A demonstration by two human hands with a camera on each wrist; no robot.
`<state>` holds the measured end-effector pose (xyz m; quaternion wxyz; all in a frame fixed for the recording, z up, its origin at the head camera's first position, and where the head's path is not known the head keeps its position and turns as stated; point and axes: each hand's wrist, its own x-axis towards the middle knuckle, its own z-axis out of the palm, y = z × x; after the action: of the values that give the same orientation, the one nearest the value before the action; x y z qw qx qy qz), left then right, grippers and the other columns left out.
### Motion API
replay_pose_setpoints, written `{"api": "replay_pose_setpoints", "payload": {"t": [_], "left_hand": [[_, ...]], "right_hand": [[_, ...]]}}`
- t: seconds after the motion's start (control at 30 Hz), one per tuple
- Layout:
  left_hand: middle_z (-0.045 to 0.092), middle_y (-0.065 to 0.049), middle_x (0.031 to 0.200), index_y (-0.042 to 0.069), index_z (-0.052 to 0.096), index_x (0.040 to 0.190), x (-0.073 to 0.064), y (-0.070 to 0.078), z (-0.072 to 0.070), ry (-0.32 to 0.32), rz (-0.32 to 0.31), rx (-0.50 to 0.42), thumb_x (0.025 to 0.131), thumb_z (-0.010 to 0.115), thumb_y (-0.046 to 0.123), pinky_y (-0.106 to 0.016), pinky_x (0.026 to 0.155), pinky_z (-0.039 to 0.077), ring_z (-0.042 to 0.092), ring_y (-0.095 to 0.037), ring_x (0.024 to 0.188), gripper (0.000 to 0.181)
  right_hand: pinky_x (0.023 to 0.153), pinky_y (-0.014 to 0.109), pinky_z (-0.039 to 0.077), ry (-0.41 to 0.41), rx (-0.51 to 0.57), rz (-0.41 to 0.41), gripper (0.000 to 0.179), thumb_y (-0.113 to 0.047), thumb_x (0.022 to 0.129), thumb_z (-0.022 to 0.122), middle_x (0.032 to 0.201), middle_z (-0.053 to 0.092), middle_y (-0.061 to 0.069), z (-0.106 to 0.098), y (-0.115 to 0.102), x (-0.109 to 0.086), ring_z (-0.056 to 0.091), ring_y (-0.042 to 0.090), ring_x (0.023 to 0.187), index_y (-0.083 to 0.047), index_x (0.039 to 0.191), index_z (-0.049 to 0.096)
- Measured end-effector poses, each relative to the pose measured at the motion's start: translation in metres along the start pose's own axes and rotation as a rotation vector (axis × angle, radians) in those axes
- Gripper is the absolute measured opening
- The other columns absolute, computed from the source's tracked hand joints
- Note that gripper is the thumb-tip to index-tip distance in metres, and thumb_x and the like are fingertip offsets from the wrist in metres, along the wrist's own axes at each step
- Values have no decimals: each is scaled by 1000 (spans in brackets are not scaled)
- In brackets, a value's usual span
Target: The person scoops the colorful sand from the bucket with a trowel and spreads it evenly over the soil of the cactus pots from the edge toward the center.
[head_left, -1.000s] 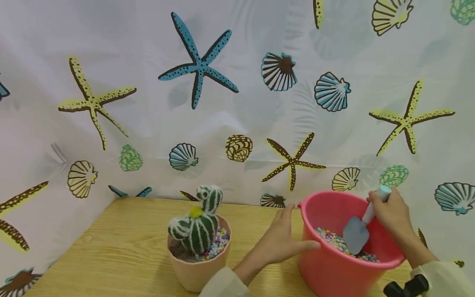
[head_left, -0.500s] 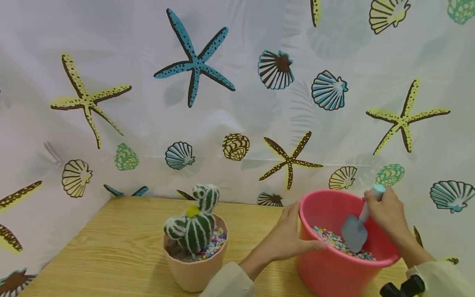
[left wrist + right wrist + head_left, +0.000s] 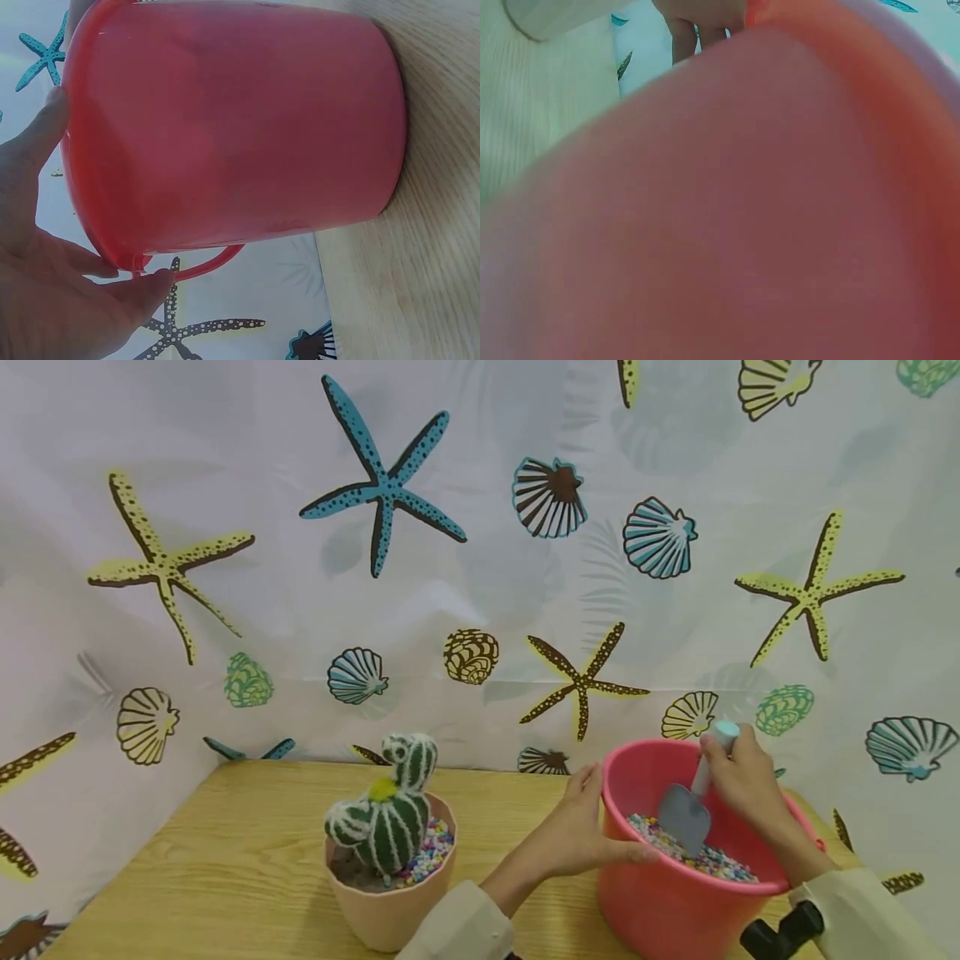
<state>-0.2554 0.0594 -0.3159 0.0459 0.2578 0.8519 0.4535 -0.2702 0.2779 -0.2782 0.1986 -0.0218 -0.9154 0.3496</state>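
Observation:
My right hand grips the white handle of a small trowel. The trowel's grey blade points down into a pink bucket, at the multicoloured pebbles inside. My left hand is spread against the bucket's left side, thumb along the front of the rim. In the left wrist view, that hand's fingertips lie at the rim and by the handle joint. Left of the bucket stands a peach pot with a knitted green cactus and similar pebbles.
Both containers stand on a wooden table. Behind it hangs a white cloth printed with starfish and shells. The bucket's outer wall fills most of the right wrist view.
My left hand has come to the bucket's side and rim. My right hand has moved the trowel leftward inside the bucket, over the pebbles.

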Motion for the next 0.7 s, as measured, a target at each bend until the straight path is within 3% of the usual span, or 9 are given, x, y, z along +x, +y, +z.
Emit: {"api": "replay_pose_setpoints", "payload": {"t": [0.2, 0.33, 0.43, 0.57, 0.7], "left_hand": [[14, -12, 159, 14, 13, 154, 1, 0, -1, -11, -10, 6, 70, 81, 48, -54, 105, 38, 30, -36, 141, 114], [14, -12, 159, 13, 13, 154, 1, -1, 0, -18, -16, 6, 70, 81, 48, -53, 105, 40, 32, -35, 140, 113], [15, -10, 159, 12, 13, 154, 1, 0, -2, -18, -19, 28, 70, 81, 48, -52, 105, 40, 33, -33, 139, 113], [15, -9, 159, 12, 13, 154, 0, 2, -4, -26, -9, 53, 71, 80, 50, -49, 104, 42, 34, -32, 139, 114], [16, -7, 159, 13, 13, 154, 0, 3, -6, -27, -17, 68, 70, 80, 52, -48, 99, 47, 37, -31, 137, 114]], "right_hand": [[76, 35, 58, -38, 175, -14, 46, -31, 104, 33, 118, 59, 30, 1, -4, -2, 62, 29, 100, 10, 124, 34], [76, 33, 58, -80, 287, -1, 49, -32, 104, 30, 117, 59, 29, 0, -1, -3, 63, 10, 92, 10, 128, 31], [72, 26, 58, -134, 379, -12, 46, -31, 105, 30, 104, 65, 15, -5, 5, -1, 61, -2, 83, 10, 126, 33], [67, 22, 57, -212, 467, -48, 42, -30, 105, 31, 87, 65, -13, -17, 14, 3, 64, -2, 78, 10, 118, 38], [67, 24, 58, -241, 464, -83, 41, -29, 105, 32, 87, 65, -17, -29, 21, 6, 66, 0, 79, 9, 117, 38]]}}
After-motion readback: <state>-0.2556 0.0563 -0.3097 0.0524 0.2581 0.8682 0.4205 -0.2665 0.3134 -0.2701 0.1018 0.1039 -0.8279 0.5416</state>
